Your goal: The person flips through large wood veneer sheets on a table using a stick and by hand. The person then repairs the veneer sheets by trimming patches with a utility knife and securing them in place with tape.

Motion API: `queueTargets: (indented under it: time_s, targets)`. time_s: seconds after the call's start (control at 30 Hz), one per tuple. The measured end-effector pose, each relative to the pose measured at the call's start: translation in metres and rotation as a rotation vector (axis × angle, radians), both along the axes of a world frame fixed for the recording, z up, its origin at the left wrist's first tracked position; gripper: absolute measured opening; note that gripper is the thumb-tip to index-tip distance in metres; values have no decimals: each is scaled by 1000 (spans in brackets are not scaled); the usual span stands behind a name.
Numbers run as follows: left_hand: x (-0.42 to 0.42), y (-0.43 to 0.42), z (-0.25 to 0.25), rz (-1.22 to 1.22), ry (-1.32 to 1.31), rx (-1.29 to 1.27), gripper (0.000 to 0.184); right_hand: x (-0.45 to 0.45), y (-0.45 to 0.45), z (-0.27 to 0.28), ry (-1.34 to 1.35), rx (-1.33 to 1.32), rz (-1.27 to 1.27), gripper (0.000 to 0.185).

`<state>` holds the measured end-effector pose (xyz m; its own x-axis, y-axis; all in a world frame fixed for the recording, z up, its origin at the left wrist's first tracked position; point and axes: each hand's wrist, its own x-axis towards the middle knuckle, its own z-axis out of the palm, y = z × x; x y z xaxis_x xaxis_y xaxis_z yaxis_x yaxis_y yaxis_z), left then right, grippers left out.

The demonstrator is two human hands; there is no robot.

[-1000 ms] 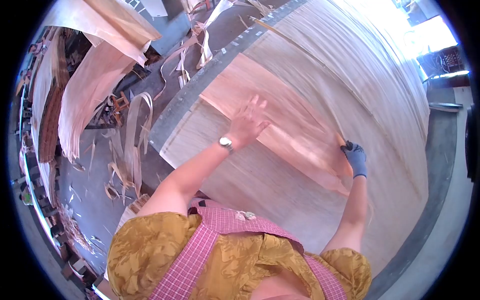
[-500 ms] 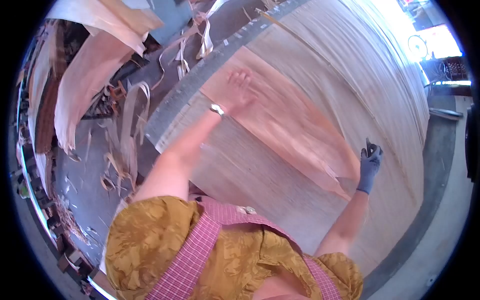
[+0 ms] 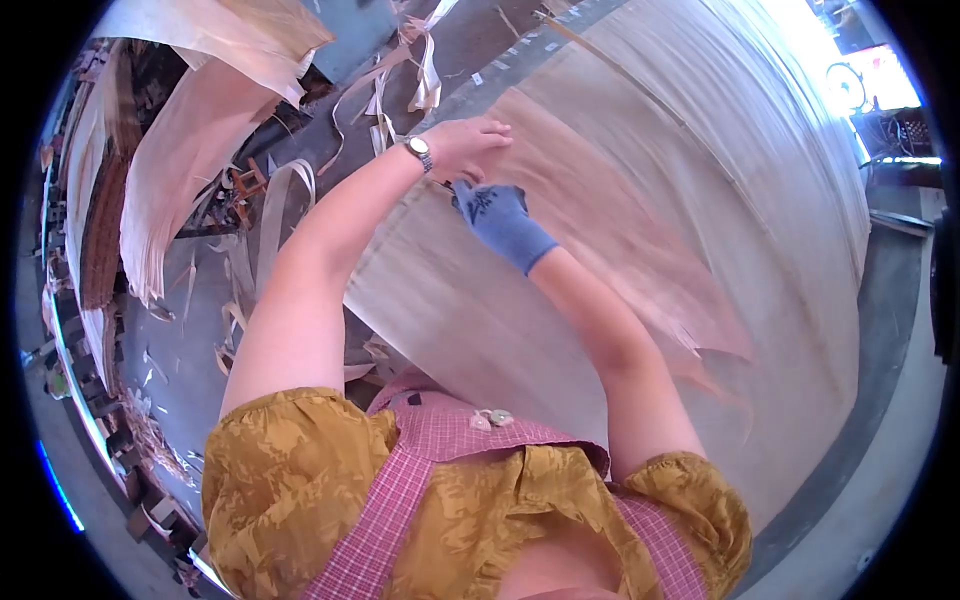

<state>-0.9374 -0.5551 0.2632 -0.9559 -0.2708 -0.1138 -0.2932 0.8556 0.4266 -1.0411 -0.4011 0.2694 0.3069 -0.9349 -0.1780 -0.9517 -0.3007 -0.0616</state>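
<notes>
A reddish wood veneer sheet [image 3: 620,225] lies slantwise over a larger pale veneer sheet [image 3: 480,310]. My bare left hand [image 3: 468,145], with a metal watch at its wrist, is at the reddish sheet's upper left end, its fingers stretched out to the right. Close below it is my right hand [image 3: 495,215] in a blue-grey glove, fingers curled. A small dark tip shows at the gloved fingers; what it belongs to is hidden. The two hands nearly meet at the left edge of the sheets.
Long veneer strips [image 3: 190,180] hang at the upper left. Curled offcuts [image 3: 285,205] litter the floor beside the stack. A narrow wooden strip [image 3: 600,50] lies across the pale sheets at the top. A fan [image 3: 846,88] stands at the far right.
My gloved right hand has swung from the right side across to the left edge, beside my left hand. My left hand has shifted slightly up and left. The reddish sheet's right end now lies farther right.
</notes>
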Motion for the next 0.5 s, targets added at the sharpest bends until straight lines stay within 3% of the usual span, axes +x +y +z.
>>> queueTargets:
  time_s: [0.17,0.27,0.37,0.43,0.5]
  targets:
    - [-5,7,2,2,-81,-47,76,14,-18,-59,-179,-427,24,26]
    - [-7,10,-1,20,-91,-77,76,6,-18,-71,-55,-507,142,37]
    - [-5,11,-2,22,-89,-74,75,-19,23,-7,21,6,7,33]
    - [-9,8,-6,30,-114,-58,74,-52,50,-9,21,99,-31,30]
    - [-11,11,-18,299,-123,337,73,-69,87,-1,2,221,-84,28]
